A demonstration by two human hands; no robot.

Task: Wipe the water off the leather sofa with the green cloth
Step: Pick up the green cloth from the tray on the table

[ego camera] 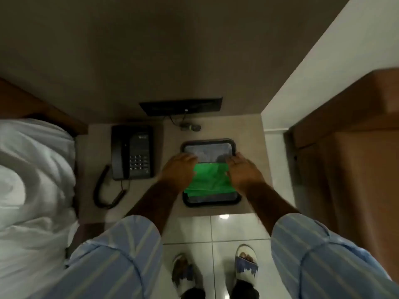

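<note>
Both hands down on the green cloth, which lies in a dark tray on the tabletop. Left hand and right hand lie with fingers spread flat at its left and right edges; grip unclear. Black telephone sits left of tray, white bedding further left.

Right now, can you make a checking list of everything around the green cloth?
Surface: beige table, no water visible.
Job's things: green cloth lying in black tray; sofa not in view.
Clutter: black telephone left of tray.
Grippers: left hand and right hand on the cloth's side edges; grip unclear.
Cables: coiled phone cord; thin wire from dark wall panel.
Surroundings: white bedding left, wooden furniture right, tiled floor.
</note>
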